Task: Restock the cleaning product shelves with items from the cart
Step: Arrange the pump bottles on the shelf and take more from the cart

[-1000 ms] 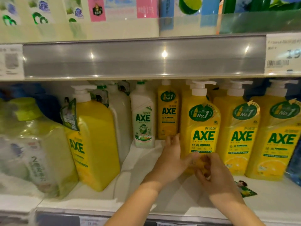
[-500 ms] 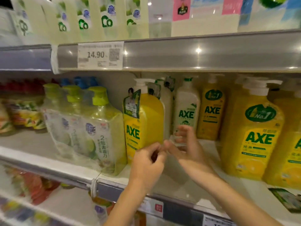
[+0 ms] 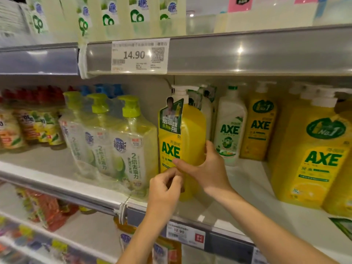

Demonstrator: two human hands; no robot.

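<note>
A large yellow AXE pump bottle (image 3: 190, 130) with a green tag on its neck stands at the front of the white shelf (image 3: 247, 189). My right hand (image 3: 207, 168) grips its right side, thumb across the front label. My left hand (image 3: 163, 187) sits curled at the bottle's lower front corner, thumb up against the label. More large yellow AXE bottles (image 3: 312, 159) stand to the right. The cart is out of view.
Wrapped packs of clear lime pump bottles (image 3: 122, 145) press close on the bottle's left. A white AXE bottle (image 3: 229, 130) and a small yellow one (image 3: 260, 128) stand behind. The upper shelf rail with a 14.90 tag (image 3: 140, 55) hangs overhead. Red packs (image 3: 47, 212) fill the shelf below.
Both hands left the yellow bottle on the right, crossed to the left and took hold of the tagged yellow bottle. My view swung left with them.
</note>
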